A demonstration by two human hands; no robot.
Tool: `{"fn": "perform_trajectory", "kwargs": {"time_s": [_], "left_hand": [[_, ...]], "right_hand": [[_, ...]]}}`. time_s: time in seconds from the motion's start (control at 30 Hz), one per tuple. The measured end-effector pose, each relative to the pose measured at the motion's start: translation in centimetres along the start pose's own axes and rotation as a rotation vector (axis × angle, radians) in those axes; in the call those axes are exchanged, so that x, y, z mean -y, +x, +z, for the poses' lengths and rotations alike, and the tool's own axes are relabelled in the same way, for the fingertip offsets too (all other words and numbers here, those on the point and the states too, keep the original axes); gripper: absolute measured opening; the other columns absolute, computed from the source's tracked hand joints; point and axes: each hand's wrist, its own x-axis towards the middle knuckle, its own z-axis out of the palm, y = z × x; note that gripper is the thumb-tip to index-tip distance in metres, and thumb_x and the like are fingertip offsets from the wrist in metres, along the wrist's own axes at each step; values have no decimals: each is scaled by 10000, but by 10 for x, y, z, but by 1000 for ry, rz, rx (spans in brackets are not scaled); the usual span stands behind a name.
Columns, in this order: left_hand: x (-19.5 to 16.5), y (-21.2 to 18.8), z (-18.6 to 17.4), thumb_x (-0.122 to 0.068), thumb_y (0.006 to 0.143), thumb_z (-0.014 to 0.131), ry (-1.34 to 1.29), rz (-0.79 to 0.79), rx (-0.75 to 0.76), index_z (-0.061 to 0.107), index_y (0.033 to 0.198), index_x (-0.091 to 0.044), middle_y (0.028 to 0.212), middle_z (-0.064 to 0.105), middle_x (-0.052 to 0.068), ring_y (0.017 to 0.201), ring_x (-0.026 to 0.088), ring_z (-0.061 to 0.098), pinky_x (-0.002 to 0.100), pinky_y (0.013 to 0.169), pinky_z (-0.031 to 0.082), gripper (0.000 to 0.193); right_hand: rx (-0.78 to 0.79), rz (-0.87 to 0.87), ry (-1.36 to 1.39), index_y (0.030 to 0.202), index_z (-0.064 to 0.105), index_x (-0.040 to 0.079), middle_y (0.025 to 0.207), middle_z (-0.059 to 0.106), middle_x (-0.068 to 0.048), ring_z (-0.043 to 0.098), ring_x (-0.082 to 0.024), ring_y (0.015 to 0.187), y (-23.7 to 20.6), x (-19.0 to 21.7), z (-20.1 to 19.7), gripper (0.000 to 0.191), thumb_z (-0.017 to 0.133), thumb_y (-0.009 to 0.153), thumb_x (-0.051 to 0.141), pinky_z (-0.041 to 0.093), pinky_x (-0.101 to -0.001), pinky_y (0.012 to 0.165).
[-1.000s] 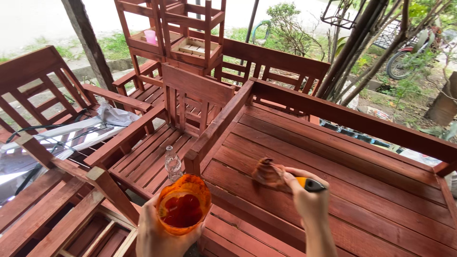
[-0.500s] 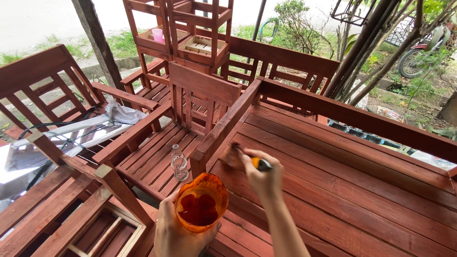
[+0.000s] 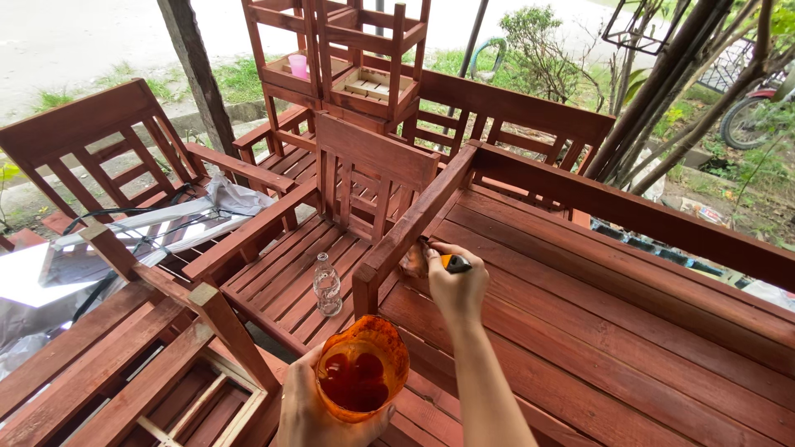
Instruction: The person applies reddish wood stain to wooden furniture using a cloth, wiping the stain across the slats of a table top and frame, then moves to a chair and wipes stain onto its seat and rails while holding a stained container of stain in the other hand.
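My left hand (image 3: 319,414) holds an orange plastic bowl (image 3: 362,379) with dark red-brown stain in it, low at the bottom middle. My right hand (image 3: 454,285) grips a paintbrush with an orange and black handle (image 3: 454,264). Its bristles (image 3: 414,258) press against the inner side of the wooden armrest rail (image 3: 414,223) of a red-brown slatted bench (image 3: 596,331). The bowl hangs just below and left of the brush hand, near the rail's end post (image 3: 364,291).
A clear plastic bottle (image 3: 327,286) stands on the seat of the neighbouring chair (image 3: 281,273). More stained chairs (image 3: 91,141) and stacked stools (image 3: 356,58) crowd the left and back. A grey sheet (image 3: 166,223) lies at left. Trees and a parked motorbike (image 3: 758,116) stand at right.
My right hand moved the brush left from the bench seat slats to the armrest rail. The view shifted closer, and the bowl stayed low in my left hand.
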Motion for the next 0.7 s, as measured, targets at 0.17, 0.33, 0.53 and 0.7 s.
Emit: {"fn": "perform_trajectory", "kwargs": {"time_s": [0.17, 0.33, 0.53, 0.7], "left_hand": [[-8, -1, 3, -351, 479, 1023, 83, -124, 6, 460, 1304, -62, 1191, 626, 134, 1121, 295, 639, 451, 997, 508, 1039], [-4, 2, 0, -331, 473, 1001, 84, 35, -25, 453, 1284, -28, 1171, 639, 162, 1118, 331, 634, 492, 1008, 486, 1025], [6, -1, -1, -377, 505, 998, 57, -34, 57, 426, 1289, -38, 1200, 601, 175, 1093, 302, 676, 454, 987, 547, 1028], [-1, -2, -3, -368, 507, 1019, -17, -14, 28, 432, 1298, -30, 1213, 607, 157, 1092, 282, 689, 422, 956, 568, 1041]], "right_hand": [[-84, -132, -94, 961, 808, 73, 744, 760, -65, 577, -74, 475, -4, -7, -65, 107, 754, 887, 129, 394, -213, 361], [-196, -60, -11, 939, 829, 90, 776, 775, -27, 606, -32, 551, -21, -26, -125, 102, 773, 859, 119, 439, -172, 452], [-106, -98, -183, 1014, 789, 92, 794, 781, -88, 650, -134, 500, 10, -14, -36, 125, 734, 916, 145, 451, -285, 365], [-145, -366, -347, 1004, 847, 139, 846, 800, -106, 723, -158, 650, 19, -7, -10, 177, 795, 838, 174, 543, -242, 538]]}}
